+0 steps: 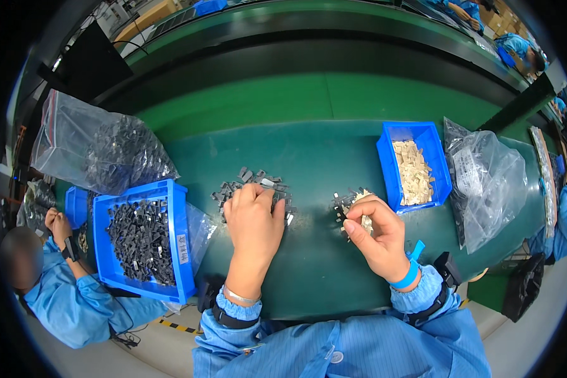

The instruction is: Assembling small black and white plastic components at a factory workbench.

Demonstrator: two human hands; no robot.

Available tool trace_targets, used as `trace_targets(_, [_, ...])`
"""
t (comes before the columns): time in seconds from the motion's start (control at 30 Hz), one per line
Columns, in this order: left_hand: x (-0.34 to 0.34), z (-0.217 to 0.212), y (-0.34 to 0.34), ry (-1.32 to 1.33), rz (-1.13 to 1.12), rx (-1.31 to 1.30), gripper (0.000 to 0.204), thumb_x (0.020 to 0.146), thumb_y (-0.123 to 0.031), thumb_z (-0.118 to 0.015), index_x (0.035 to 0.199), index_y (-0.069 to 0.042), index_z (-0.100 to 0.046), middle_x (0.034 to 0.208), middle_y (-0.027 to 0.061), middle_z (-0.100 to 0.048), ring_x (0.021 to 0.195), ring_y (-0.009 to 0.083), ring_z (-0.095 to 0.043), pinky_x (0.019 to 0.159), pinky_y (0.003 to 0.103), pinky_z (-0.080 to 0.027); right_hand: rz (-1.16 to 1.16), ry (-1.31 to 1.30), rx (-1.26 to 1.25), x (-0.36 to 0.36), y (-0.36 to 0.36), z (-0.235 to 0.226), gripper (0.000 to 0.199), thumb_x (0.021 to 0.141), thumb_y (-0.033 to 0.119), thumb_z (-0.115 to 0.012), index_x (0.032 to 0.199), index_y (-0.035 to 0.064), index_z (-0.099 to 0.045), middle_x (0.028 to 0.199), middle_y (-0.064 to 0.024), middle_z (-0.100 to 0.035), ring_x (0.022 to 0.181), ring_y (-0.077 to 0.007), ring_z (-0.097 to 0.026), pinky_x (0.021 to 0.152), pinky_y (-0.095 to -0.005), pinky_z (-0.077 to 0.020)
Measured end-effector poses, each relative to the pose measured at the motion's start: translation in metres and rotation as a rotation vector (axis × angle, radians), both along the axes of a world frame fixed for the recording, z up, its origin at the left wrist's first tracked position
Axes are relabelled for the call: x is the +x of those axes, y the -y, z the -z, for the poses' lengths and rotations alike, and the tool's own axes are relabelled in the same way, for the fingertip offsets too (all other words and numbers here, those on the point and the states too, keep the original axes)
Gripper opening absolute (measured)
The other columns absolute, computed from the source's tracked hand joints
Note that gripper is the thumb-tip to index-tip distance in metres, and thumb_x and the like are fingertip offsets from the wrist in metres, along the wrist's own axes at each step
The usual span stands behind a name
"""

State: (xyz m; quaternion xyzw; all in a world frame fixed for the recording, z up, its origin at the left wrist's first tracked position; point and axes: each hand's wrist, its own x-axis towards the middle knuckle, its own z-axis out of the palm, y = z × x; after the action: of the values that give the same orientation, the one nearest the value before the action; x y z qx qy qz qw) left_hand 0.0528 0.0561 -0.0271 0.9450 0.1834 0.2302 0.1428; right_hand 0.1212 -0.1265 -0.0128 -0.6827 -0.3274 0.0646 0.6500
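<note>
My left hand (252, 223) reaches over a loose pile of small black plastic parts (274, 183) on the table. Its fingers are bent down and drawn together, with the tips among the parts; what they grip is hidden. To the right, my right hand (382, 238) has thumb and forefinger brought together in a pinch. Whatever lies between those tips is too small to make out. Right behind them is a smaller heap of black pieces (340, 203) mixed with cream-coloured pieces (367, 223), partly covered by the fingers.
At left stands a blue bin (180, 242) full of black parts, with a clear bag (116, 148) of black parts behind it. A blue bin (387, 170) at right holds cream pieces, beside another plastic bag (488, 183). A co-worker (75, 290) sits at far left.
</note>
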Motion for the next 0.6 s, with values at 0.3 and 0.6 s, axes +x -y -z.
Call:
trace_targets(0.3, [0.006,0.000,0.009,-0.001,0.019,0.048,0.022,0.065,-0.017,-0.070,0.081,-0.003,-0.065,0.082,0.0059,-0.054,0.081,0.0232,-0.052,0.073,0.035,-0.036,-0.008,-0.011,-0.006,0.000,0.000,0.000,0.008,0.076,0.003,-0.062,0.079,-0.0017,-0.056,0.074,-0.0064,-0.054,0.063,-0.0129,-0.049,0.057,-0.0244,-0.0396])
trace_targets(0.6, [0.010,0.013,0.009,0.103,-0.030,-0.072,0.012,0.064,-0.012,-0.069,0.072,-0.005,-0.063,0.081,0.0046,-0.056,0.081,0.0223,-0.053,0.073,0.034,-0.036,-0.011,-0.011,-0.016,0.001,0.000,0.003,0.008,0.076,0.003,-0.062,0.079,-0.0017,-0.056,0.073,-0.0065,-0.054,0.063,-0.0127,-0.049,0.058,-0.0244,-0.0396])
